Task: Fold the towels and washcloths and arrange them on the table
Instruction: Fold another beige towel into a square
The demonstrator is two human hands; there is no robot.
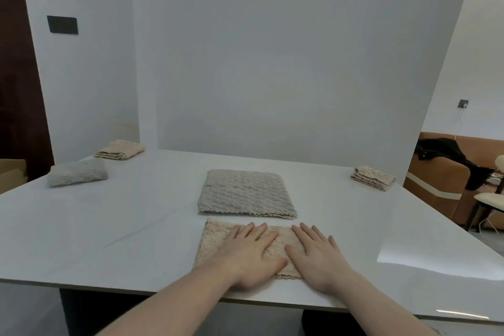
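On the counter (109, 226) I see a folded grey towel (77, 176) far left, a beige one (120, 149) behind it, a grey washcloth (246, 194) centre. My left hand (252, 254) and right hand (317, 256) press flat, fingers straight, on the beige washcloth (215, 243) at the near edge. A small folded stack (373, 178) sits far right.

a: state what is worn on the arms.
b: nothing shows; both forearms are bare from the frame edge to the wrists, no sleeves in view.
a: and on the hands?
b: left hand (252, 256) and right hand (317, 258) are bare. no gloves, rings, watch or bands visible. nails short, unpainted.
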